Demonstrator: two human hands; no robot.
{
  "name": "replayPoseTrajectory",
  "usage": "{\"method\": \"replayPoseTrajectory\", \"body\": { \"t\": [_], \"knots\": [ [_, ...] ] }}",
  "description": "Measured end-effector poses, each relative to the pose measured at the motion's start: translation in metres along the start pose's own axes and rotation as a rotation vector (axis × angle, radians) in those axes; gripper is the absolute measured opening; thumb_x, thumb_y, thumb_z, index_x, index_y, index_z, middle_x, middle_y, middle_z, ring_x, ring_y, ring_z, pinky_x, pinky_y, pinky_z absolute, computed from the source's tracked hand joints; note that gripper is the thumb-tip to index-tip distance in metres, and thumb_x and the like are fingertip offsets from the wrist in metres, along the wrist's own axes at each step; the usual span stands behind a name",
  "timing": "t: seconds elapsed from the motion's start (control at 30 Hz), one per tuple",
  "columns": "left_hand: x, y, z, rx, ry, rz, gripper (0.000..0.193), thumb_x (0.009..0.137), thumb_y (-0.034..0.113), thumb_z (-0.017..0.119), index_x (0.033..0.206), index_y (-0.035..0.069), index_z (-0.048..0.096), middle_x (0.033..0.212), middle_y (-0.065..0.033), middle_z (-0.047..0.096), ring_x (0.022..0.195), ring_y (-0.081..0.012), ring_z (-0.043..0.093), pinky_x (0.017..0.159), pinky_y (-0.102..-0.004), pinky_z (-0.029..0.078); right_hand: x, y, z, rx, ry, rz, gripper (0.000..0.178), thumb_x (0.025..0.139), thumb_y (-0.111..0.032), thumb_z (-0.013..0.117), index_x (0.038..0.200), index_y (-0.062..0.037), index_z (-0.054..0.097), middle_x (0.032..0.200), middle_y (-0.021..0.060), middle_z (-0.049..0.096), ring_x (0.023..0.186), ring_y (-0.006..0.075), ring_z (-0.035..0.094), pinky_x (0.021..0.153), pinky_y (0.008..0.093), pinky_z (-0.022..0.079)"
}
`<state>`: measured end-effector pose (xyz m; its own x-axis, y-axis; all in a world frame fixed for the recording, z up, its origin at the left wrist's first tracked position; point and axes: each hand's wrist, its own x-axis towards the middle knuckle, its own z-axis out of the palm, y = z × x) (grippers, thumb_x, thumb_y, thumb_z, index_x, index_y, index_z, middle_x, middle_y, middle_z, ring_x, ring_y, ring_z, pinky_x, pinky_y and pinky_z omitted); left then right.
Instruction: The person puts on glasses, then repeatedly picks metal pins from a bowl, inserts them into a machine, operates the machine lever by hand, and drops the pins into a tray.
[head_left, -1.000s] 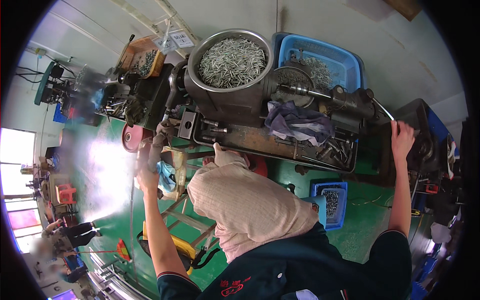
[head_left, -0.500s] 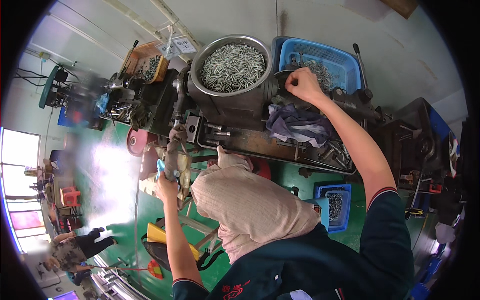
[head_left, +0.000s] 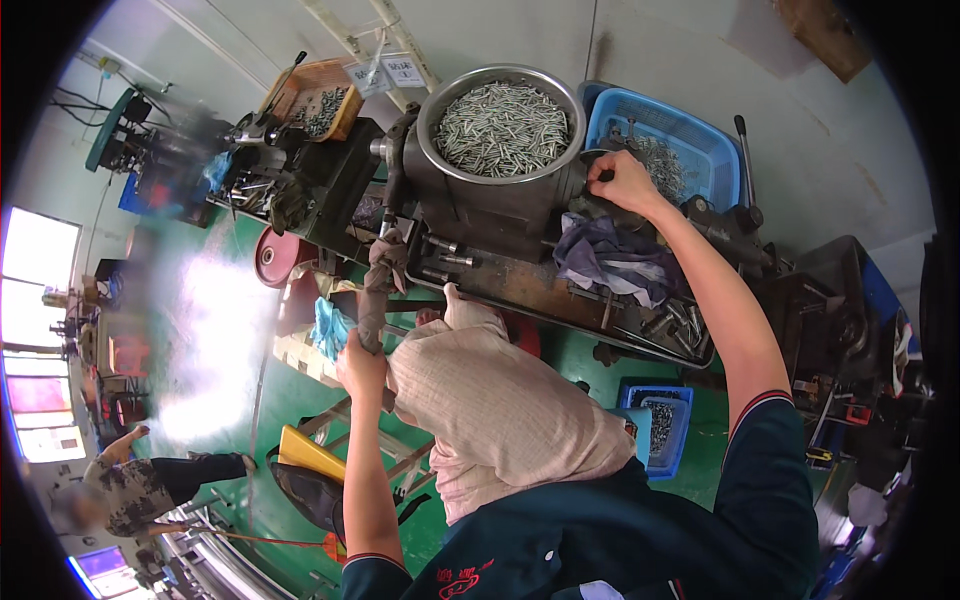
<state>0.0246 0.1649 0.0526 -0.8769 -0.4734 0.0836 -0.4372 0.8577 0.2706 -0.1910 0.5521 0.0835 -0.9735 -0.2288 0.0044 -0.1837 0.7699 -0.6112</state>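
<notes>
My left hand (head_left: 361, 367) is closed round the lower end of a cloth-wrapped lever (head_left: 372, 308), which hangs from the left side of a dark metal machine (head_left: 485, 215). A crumpled light-blue rag (head_left: 331, 328) shows beside that hand. My right hand (head_left: 628, 184) is bent, thumb and fingers pinched together at the machine's right end; what they hold is too small to make out. On top of the machine sits a steel bowl (head_left: 500, 179) heaped with small metal pins (head_left: 503, 128). Behind my right hand a blue plastic basket (head_left: 715, 140) holds more small metal parts (head_left: 660, 165).
A dark crumpled cloth (head_left: 612, 255) and metal tools (head_left: 675, 325) lie on the machine's tray (head_left: 515, 280). An orange basket of parts (head_left: 345, 115) stands left. A blue bin (head_left: 680, 425) sits on the floor, right of my cloth-covered lap (head_left: 510, 400). Another person (head_left: 140, 490) is far left.
The view has shifted, so the machine appears farther right. My right hand sits slightly lower beside the bowl. My left hand stays on the lever; more of the blue rag shows. The other person has moved.
</notes>
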Motion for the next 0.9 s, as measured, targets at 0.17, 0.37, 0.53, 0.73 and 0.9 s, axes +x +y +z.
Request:
{"method": "replayPoseTrajectory", "body": {
  "t": [0.17,0.37,0.53,0.73,0.9],
  "knots": [
    [0.0,-0.002,0.005,0.008,0.023,0.03,0.02,0.064,0.013,0.06,0.08,0.005,0.05,0.068,-0.0199,0.058,0.068,-0.0394,0.055,0.06,-0.0463,0.043,0.0,0.01,-0.017,-0.25,0.045,-0.09,0.019,0.059,-0.024,0.061,0.071,-0.0101,0.065,0.082,0.0095,0.061,0.089,0.028,0.053,0.078,0.0369,0.042],
    [0.002,-0.003,0.005,0.017,-0.011,0.009,0.022,0.063,0.012,0.06,0.081,0.005,0.05,0.069,-0.0197,0.058,0.069,-0.0394,0.056,0.062,-0.0459,0.044,0.001,-0.008,-0.048,-0.703,0.564,0.046,0.016,0.064,-0.025,0.062,0.072,-0.0105,0.065,0.083,0.0058,0.06,0.092,0.0227,0.048,0.074,0.0404,0.037],
    [0.001,-0.008,0.006,-0.004,0.01,0.011,0.022,0.062,0.012,0.059,0.082,0.004,0.051,0.07,-0.0203,0.058,0.07,-0.0392,0.056,0.062,-0.046,0.043,0.009,-0.096,-0.041,-0.255,0.526,-0.474,0.007,0.066,-0.017,0.062,0.069,-0.0111,0.063,0.073,0.0034,0.058,0.082,0.0233,0.049,0.07,0.0357,0.04],
    [0.002,0.0,0.002,0.008,-0.004,-0.011,0.02,0.062,0.01,0.057,0.08,0.004,0.051,0.07,-0.0206,0.058,0.07,-0.0393,0.056,0.062,-0.0461,0.043,0.024,-0.128,-0.011,-0.21,0.24,-0.533,0.006,0.062,-0.015,0.064,0.066,-0.0109,0.062,0.071,0.003,0.057,0.078,0.0243,0.049,0.07,0.0357,0.041],
    [0.003,-0.005,0.006,0.026,-0.028,-0.042,0.023,0.065,0.017,0.06,0.084,0.006,0.056,0.073,-0.0193,0.059,0.072,-0.0377,0.056,0.064,-0.0445,0.044,0.029,-0.13,-0.007,-0.226,0.207,-0.453,0.009,0.061,-0.014,0.062,0.065,-0.006,0.062,0.065,0.0051,0.058,0.07,0.0223,0.051,0.066,0.0333,0.041]
  ]
}}
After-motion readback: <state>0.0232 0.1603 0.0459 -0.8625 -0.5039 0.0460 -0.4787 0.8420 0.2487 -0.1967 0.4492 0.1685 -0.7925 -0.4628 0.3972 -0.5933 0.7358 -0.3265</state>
